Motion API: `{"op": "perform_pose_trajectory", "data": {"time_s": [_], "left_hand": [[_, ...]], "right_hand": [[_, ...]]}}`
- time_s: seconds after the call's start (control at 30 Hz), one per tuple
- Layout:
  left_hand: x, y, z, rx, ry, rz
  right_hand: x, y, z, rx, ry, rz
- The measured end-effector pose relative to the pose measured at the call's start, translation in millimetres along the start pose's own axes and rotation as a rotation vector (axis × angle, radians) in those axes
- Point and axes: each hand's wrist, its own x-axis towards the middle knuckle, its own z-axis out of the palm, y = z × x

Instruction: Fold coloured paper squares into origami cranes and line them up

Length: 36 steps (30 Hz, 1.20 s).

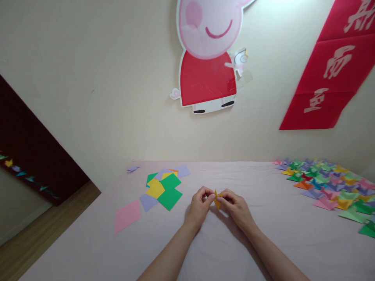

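Between my two hands is a small yellow origami crane [217, 202], held just above the pale sheet. My left hand [200, 203] pinches its left side with thumb and forefinger. On its right side, the thumb and fingers of my right hand [234, 203] are closed on it as well. A pointed tip sticks up between the fingertips and a wider flap hangs below; the fingers hide the rest. To the left of my hands lie loose square paper sheets in green [170, 199], yellow [155, 189], purple [148, 203] and pink [127, 216].
Rows of folded paper cranes [331, 181] in many colours cover the right side of the sheeted surface [216, 249]. A small purple folded piece [133, 169] lies at the far left. Behind stands a wall with a cartoon pig cutout [208, 80] and a red banner [322, 70].
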Motion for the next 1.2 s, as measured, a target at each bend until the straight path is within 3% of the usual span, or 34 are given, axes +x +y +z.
{"op": "perform_pose_trajectory", "data": {"time_s": [0.83,1.2], "left_hand": [[-0.7,-1.1,2.0,-0.098,-0.048,-0.013],[-3.9,-0.4,5.2,0.088,-0.037,-0.003]], "right_hand": [[-1.9,0.6,-0.5,0.034,-0.05,0.035],[-3.0,1.9,0.6,0.023,-0.013,0.04]]}}
